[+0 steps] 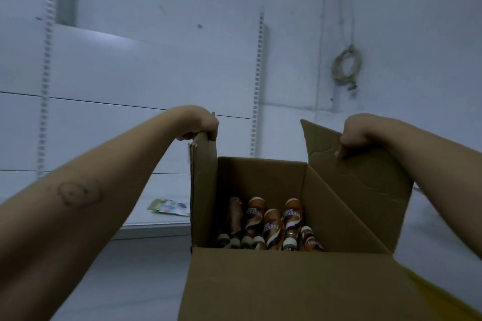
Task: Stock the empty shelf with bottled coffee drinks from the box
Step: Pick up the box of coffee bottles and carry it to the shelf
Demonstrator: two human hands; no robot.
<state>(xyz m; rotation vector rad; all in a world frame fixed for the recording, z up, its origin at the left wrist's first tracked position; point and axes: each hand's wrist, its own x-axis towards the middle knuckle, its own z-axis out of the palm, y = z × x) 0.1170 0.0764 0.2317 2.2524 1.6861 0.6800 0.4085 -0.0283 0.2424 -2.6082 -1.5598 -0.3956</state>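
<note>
Your left hand is curled tight over the top edge of the left flap, which stands upright; the fingers wrap over the cardboard edge and clamp it, with nothing else in that hand. Your right hand is closed the same way on the right flap, pinching its upper edge near a crease, and this flap leans outward, away from the opening. Both flaps belong to 1 cardboard box — open at the top, its near flap folded down toward you below your knuckles.

Down inside the box, well below both sets of fingers and between them, lie the bottled coffee drinks. They have brown and white labels and pale caps, and they are bunched toward the left and middle of the bottom. At least 5 can be made out; the exact count cannot be told in the dim light.

Beyond your left fingers stands the white shelf, with slotted uprights running up the back panel. A small colourful packet lies on the shelf board, just left of the left flap and below your left hand. Above and behind your right hand a coil of cord hangs on the wall.
</note>
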